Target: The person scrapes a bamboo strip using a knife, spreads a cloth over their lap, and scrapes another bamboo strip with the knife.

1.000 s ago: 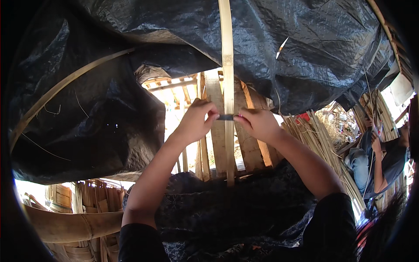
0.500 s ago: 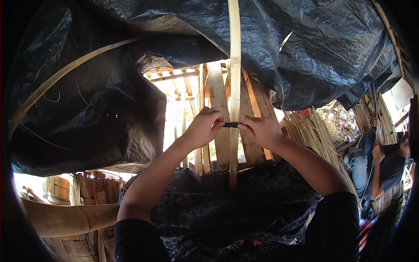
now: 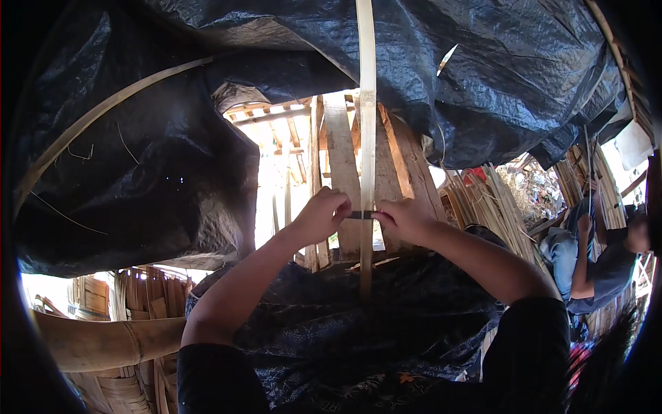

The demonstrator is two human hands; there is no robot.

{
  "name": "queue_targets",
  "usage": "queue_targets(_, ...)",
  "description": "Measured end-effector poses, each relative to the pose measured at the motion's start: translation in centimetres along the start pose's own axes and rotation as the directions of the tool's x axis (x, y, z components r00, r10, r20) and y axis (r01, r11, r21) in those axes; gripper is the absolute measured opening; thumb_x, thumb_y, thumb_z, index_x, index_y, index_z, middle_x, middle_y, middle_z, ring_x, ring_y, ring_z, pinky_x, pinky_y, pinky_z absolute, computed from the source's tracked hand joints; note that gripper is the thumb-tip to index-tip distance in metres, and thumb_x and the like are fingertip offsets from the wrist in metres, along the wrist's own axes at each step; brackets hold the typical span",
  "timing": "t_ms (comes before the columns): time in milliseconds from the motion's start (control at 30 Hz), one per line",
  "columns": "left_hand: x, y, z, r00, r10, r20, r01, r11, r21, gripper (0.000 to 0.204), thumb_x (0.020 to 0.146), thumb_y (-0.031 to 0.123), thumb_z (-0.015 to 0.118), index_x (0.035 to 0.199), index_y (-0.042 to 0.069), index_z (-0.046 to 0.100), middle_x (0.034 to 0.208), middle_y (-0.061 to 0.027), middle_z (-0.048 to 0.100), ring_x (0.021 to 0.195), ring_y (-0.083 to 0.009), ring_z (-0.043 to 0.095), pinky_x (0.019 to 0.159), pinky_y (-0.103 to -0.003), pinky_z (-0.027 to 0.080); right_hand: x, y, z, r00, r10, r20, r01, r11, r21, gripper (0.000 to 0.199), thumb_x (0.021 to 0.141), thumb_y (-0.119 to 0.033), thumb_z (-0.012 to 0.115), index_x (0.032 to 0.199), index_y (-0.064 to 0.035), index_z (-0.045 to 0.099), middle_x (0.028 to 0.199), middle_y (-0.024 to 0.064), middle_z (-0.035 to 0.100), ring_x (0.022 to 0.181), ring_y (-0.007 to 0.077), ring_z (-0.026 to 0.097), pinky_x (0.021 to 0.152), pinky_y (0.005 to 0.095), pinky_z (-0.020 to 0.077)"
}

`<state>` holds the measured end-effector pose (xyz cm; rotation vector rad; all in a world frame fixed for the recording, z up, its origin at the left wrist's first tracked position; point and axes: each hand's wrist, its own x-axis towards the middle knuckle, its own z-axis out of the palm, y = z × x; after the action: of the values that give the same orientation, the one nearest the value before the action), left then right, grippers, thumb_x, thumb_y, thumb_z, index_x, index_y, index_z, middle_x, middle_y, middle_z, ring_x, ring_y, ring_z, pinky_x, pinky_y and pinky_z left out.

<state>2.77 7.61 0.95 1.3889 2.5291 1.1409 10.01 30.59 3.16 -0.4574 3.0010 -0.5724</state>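
A long, pale bamboo strip (image 3: 367, 131) runs from the top of the view down toward my lap. Across it lies a short, thin dark bar (image 3: 356, 215), perhaps a blade, held level against the strip. My left hand (image 3: 321, 214) pinches its left end between thumb and fingers. At the other end, my right hand (image 3: 407, 219) is closed, with the thumb pressed near the strip. The fingers cover both ends of the bar, so its full shape is hidden. Dark patterned cloth (image 3: 310, 324) covers my lap beneath the strip's lower end.
Wooden planks (image 3: 343, 159) stand behind the strip. Black plastic sheeting (image 3: 496, 83) hangs above, and more is at the left. A thick bamboo pole (image 3: 117, 341) lies at lower left. Bundled bamboo strips (image 3: 489, 214) lean at right, near another seated person (image 3: 603, 272).
Both my hands, with the dark bar, have moved down the strip toward my body. The strip has shifted slightly left in view. The other person at right has changed posture slightly.
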Motion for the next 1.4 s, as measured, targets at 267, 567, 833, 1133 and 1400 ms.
queue_targets(267, -1.5, 0.7, 1.3, 1.000, 0.021, 0.012, -0.021, 1.000, -0.017, 0.008, 0.078, 0.001, 0.066, 0.080, 0.005, 0.058, 0.077, -0.0085, 0.060, 0.079, -0.0265, 0.056, 0.075, -0.038, 0.043, -2.1, -0.9, 1.0, 0.998, 0.001, 0.057, -0.007, 0.995, 0.104, 0.031, 0.093, -0.034, 0.055, 0.086, -0.0044, 0.061, 0.072, 0.0166, 0.064, 0.069, 0.0363, 0.063, 0.064, 0.0461, 0.0496)
queue_targets(567, -3.4, 0.2, 3.3, 0.988, -0.007, 0.154, -0.001, 0.999, 0.049, 0.010, 0.074, 0.004, 0.068, 0.080, 0.005, 0.061, 0.080, -0.0093, 0.061, 0.083, -0.0273, 0.057, 0.077, -0.038, 0.045, -2.7, -1.3, 2.0, 0.986, -0.041, 0.159, 0.017, 0.989, 0.146, 0.029, 0.092, -0.029, 0.057, 0.082, -0.0025, 0.062, 0.070, 0.0194, 0.063, 0.069, 0.0379, 0.063, 0.065, 0.0457, 0.0496)
queue_targets(833, -1.0, 3.2, -2.1, 0.999, 0.022, 0.028, -0.029, 0.963, 0.267, 0.009, 0.080, 0.016, 0.066, 0.085, 0.011, 0.060, 0.088, -0.0058, 0.054, 0.092, -0.0263, 0.052, 0.080, -0.041, 0.040, -2.2, -1.8, -1.1, 0.999, -0.014, 0.046, 0.007, 0.991, 0.134, 0.023, 0.091, -0.030, 0.058, 0.087, -0.0065, 0.058, 0.071, 0.0149, 0.062, 0.069, 0.0353, 0.063, 0.062, 0.0451, 0.0493)
queue_targets(1133, 6.1, 3.7, -5.5, 0.930, 0.170, -0.326, -0.073, 0.954, 0.290, 0.009, 0.080, 0.008, 0.066, 0.083, 0.007, 0.058, 0.082, -0.0068, 0.060, 0.086, -0.0278, 0.055, 0.076, -0.040, 0.042, 4.2, 1.0, -7.0, 0.749, -0.284, -0.599, 0.171, 0.956, -0.239, 0.022, 0.087, -0.031, 0.063, 0.085, -0.0090, 0.058, 0.081, 0.0061, 0.059, 0.084, 0.0281, 0.058, 0.077, 0.0434, 0.0435)
queue_targets(1400, 9.4, 3.4, -6.1, 0.943, 0.048, -0.329, 0.017, 0.981, 0.192, 0.006, 0.082, 0.008, 0.066, 0.083, 0.004, 0.061, 0.078, -0.0101, 0.064, 0.077, -0.0266, 0.058, 0.070, -0.037, 0.046, 6.4, 3.7, -6.4, 0.811, -0.169, -0.560, 0.185, 0.982, -0.029, 0.026, 0.089, -0.032, 0.061, 0.085, -0.0066, 0.057, 0.076, 0.0096, 0.060, 0.078, 0.0310, 0.059, 0.068, 0.0415, 0.0457)
